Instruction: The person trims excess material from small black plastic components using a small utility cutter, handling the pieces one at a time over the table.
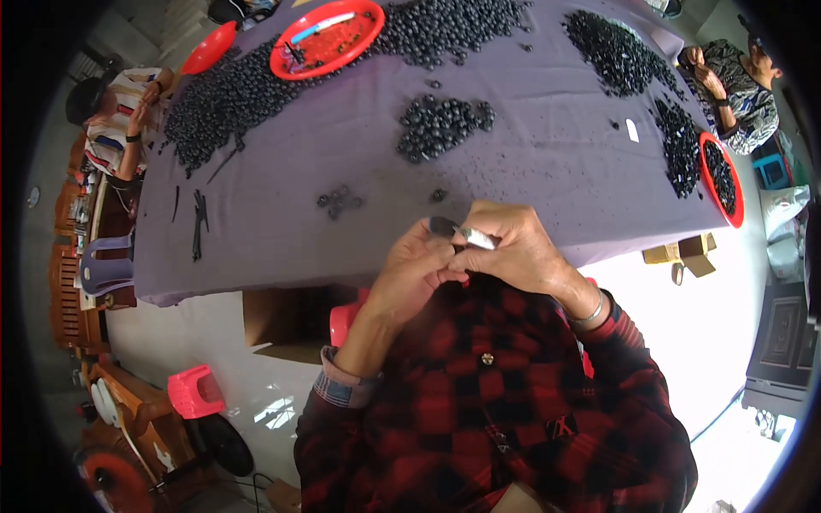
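Note:
My left hand [414,269] and my right hand [519,248] meet in front of my chest, by the table's near edge. The fingers of my left hand are closed around a small dark piece [443,227]; its kind is hard to make out. My right hand pinches a short silvery-white tool [479,238], blade-like in look, whose tip is against the dark piece. Just beyond my hands lie a single black round piece [439,196] and a small blurred cluster of black pieces [339,201]. A larger pile of glossy black round pieces [440,128] sits farther off.
A purple-grey cloth [282,214] covers the table. Black round pieces [231,103] heap at far left; black slivers [616,56] at right. Red trays [374,38] stand among them. Dark sticks [199,224] lie left. Two people [128,120] [744,94] sit at the sides.

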Demonstrator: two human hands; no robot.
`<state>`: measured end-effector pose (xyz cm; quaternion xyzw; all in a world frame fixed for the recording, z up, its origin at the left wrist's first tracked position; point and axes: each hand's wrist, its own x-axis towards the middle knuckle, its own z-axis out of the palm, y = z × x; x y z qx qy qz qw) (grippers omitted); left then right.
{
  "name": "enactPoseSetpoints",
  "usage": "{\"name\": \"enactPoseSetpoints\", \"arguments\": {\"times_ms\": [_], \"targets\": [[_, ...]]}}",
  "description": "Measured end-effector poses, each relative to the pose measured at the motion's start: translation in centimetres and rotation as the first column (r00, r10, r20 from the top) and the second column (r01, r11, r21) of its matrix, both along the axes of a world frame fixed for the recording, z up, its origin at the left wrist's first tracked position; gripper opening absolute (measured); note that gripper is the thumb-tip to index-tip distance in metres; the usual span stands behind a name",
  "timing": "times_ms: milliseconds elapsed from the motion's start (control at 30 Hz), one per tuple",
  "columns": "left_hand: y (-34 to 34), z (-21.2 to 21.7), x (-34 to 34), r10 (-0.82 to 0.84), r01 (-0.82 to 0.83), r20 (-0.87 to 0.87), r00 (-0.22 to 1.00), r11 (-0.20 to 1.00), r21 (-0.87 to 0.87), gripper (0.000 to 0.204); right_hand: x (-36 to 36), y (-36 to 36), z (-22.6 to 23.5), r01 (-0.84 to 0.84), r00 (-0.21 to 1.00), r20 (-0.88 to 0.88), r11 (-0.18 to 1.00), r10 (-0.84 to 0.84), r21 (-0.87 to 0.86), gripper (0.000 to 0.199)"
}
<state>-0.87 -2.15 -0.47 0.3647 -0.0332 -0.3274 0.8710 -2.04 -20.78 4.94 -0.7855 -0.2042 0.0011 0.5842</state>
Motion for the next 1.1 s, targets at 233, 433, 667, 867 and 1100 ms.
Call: {"name": "enactPoseSetpoints", "arguments": {"times_ms": [233,433,667,867,1100], "targets": [[0.3,0.8,0.2,-0.061,0.057,0.071,0.996,0.997,0.050,0.029,-0.1,-0.4,0.3,-0.008,0.995,0.103,0.997,0.015,-0.074,0.017],[0.4,0.8,-0.1,-0.097,0.098,0.049,0.994,0.995,-0.019,0.032,0.1,-0.5,-0.7,-0.116,0.947,-0.241,0.924,0.214,0.364,0.011],[0.3,0.6,0.0,0.080,-0.075,0.034,0.996,0.986,-0.146,0.031,-0.1,-0.7,0.4,0.055,0.998,0.044,0.991,-0.050,-0.122,0.019],[0.3,0.9,-0.1,0.118,-0.106,0.062,0.991,0.979,-0.174,0.029,-0.5,0.2,-0.2,0.087,0.943,0.333,0.976,-0.017,-0.198,0.021],[0.2,0.8,-0.1,0.125,-0.118,0.054,0.991,0.985,-0.128,0.028,-0.4,0.4,-0.2,0.148,0.911,0.411,0.946,-0.017,-0.288,0.021]]}}
